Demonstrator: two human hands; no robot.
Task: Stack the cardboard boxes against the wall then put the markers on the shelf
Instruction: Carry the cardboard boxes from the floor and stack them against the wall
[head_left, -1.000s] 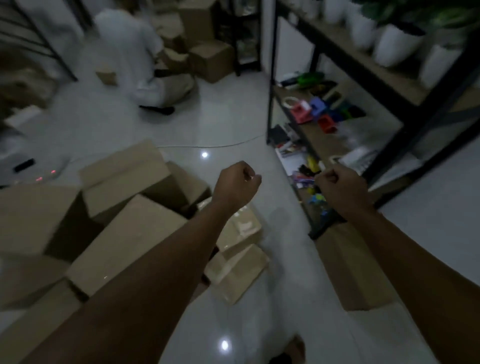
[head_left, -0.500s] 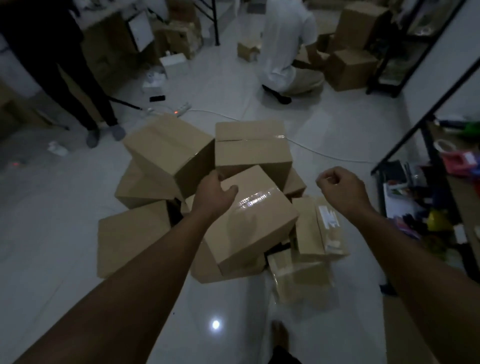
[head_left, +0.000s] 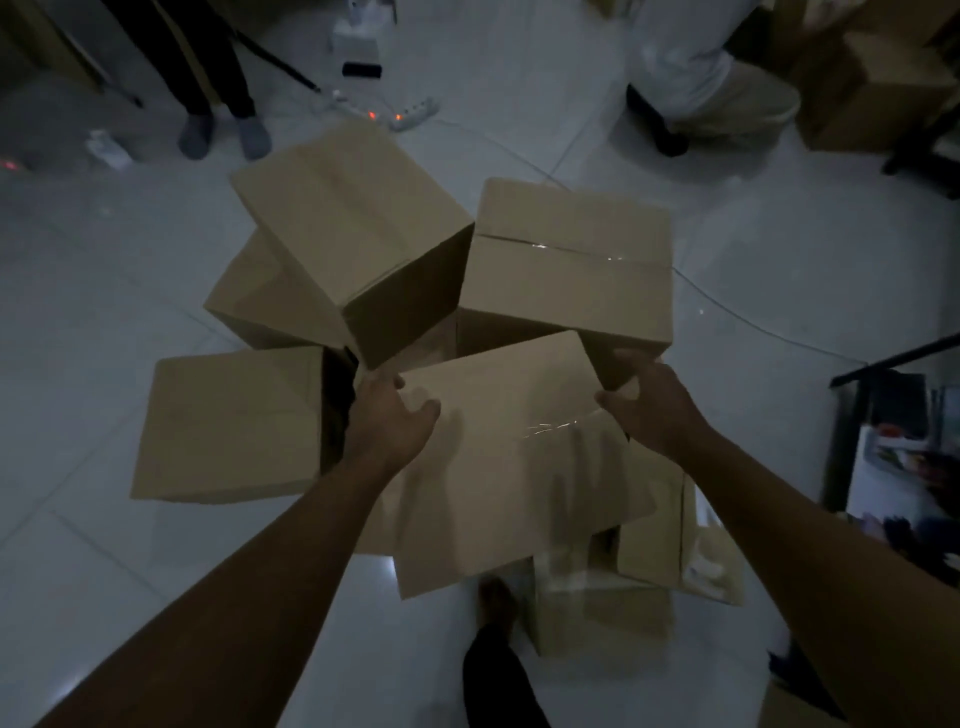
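A heap of several brown cardboard boxes lies on the white tiled floor. The nearest taped box (head_left: 509, 457) sits tilted on top of the heap. My left hand (head_left: 389, 421) grips its far left corner, thumb on the top face. My right hand (head_left: 649, 402) holds its far right corner, fingers wrapped over the edge. Behind it stand a tilted box (head_left: 353, 234) and a taped box (head_left: 566, 265). Another box (head_left: 228, 421) lies at the left. Smaller boxes (head_left: 675, 540) lie at the right. No markers can be made out.
A black metal shelf (head_left: 893, 447) with blurred items stands at the right edge. A standing person's legs (head_left: 218, 104) are at the top left, a crouching person (head_left: 711, 83) at the top right. A power strip (head_left: 395, 111) and its cable lie on the floor behind the heap. My foot (head_left: 496, 608) is below the box.
The view has swung from the shelf down onto the box heap. Both hands, shut fists before, have dropped onto the nearest box and taken hold of its far corners.
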